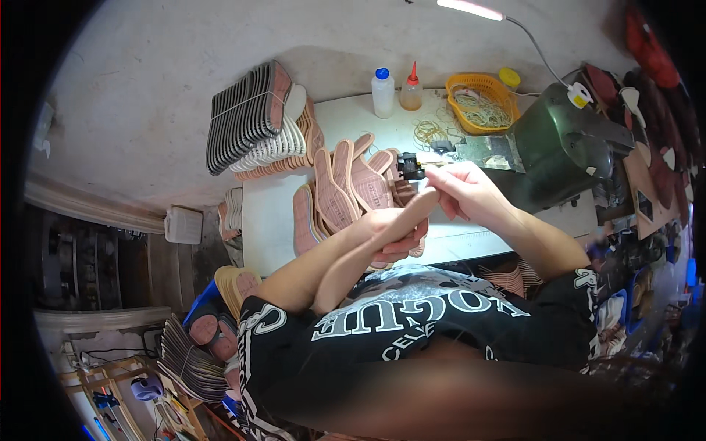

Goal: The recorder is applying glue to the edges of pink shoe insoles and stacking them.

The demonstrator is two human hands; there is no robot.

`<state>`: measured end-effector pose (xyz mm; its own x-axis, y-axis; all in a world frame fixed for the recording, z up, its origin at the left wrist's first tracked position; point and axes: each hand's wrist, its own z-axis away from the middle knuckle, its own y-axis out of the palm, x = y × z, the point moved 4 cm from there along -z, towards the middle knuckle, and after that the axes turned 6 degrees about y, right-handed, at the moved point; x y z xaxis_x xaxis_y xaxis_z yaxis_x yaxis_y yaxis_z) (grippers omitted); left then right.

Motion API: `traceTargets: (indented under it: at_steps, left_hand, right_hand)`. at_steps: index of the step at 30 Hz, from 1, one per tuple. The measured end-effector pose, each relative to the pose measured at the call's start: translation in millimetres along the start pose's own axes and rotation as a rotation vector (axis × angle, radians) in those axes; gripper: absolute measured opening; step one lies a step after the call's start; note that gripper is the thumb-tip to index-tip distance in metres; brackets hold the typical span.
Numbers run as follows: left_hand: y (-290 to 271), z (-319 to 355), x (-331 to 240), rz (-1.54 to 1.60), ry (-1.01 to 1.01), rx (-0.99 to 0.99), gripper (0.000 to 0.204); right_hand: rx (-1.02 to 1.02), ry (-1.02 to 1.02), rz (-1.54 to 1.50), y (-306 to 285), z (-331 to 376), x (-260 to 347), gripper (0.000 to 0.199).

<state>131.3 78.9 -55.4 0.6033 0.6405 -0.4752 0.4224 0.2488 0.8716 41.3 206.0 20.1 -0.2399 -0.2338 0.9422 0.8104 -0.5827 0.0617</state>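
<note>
White table (268,220) | left fingers (401,245) grasp pinkish insole (354,264) | right fingers (447,181) near tip, grip unclear

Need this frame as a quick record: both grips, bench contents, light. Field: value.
Left grip: left hand closed around a pink insole
Right grip: right hand at the insole's far tip; contact unclear
Table, near hands: loose pink insoles
Table, left: tied stack of insoles
Table, back: blue-capped bottle, red-tipped bottle, yellow basket
Light: lamp at top, lit
</note>
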Motion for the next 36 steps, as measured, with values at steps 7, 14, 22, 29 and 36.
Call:
traceTargets:
  at_steps: [7, 14, 22, 29, 36]
  left_hand:
    - [-29, 10, -44, -0.82, 0.168, -0.548, 0.048]
    - [-13, 3, -56, -1.052, 0.329, -0.638, 0.028]
    - [-15, 2, -28, -0.915, 0.312, -0.683, 0.041]
    - [-8, -3, -27, -1.513, 0.211, -0.733, 0.045]
    - [-10, -3, -30, -1.305, 0.173, -0.744, 0.038]
  right_hand:
    - [-0.172, -0.374, -0.24, 11, -19, -34, 0.039]
    - [-0.392, -0.385, -0.341, 11, -26, -55, 0.023]
    - [-0.583, -0.368, 0.106, 1, -25, -61, 0.012]
    - [-0.673, -0.419, 0.646, 1, -29, -65, 0.013]
    - [-0.354, -0.087, -0.361, -14, -40, -106, 0.009]
